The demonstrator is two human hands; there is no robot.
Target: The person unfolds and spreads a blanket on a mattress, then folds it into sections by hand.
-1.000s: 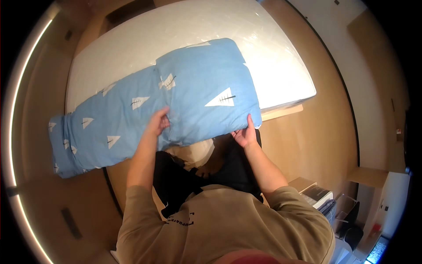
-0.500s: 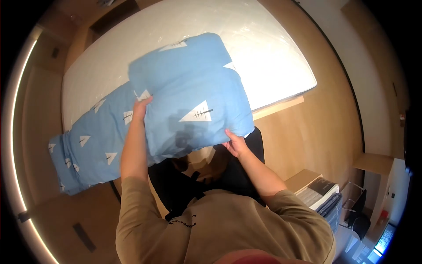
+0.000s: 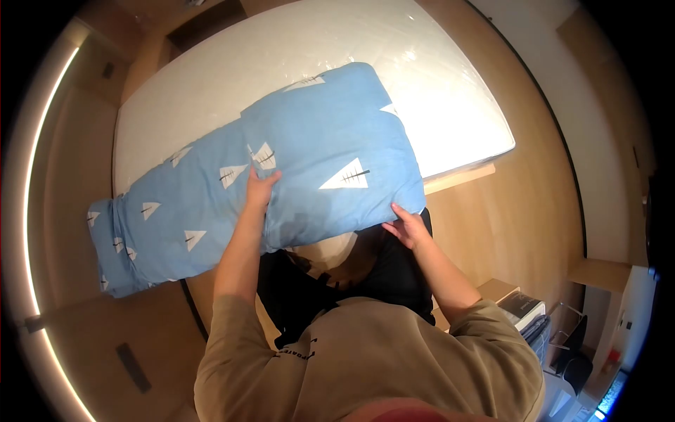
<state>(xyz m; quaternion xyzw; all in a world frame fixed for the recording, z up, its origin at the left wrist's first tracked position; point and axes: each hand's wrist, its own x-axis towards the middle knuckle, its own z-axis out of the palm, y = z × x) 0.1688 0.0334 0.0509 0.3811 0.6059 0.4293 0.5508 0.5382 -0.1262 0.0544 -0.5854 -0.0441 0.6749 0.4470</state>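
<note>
A blue quilt (image 3: pixel 302 133) with white tree prints lies along the near side of the mattress. Its right part is folded over into a thick layer, and the thinner left part stretches toward the headboard side. My left hand (image 3: pixel 262 188) grips the quilt at the fold's left edge, thumb pointing right and fingertips partly hidden in the cloth. At the near right corner, my right hand (image 3: pixel 409 228) pinches the quilt's edge, with the thumb on top and the other fingers partly under it.
The pale mattress (image 3: pixel 211 84) has a shiny plastic-like cover. Wooden floor (image 3: pixel 534 183) runs along its right. A cardboard box (image 3: pixel 498 290) and a dark folded bundle (image 3: pixel 536 330) sit at lower right, near a black chair (image 3: pixel 573 362). A light strip (image 3: pixel 31 211) edges the left.
Both hands and the folded part of the quilt have shifted right. The quilt's left end has shifted slightly right and up in view. The camera view has also moved a little.
</note>
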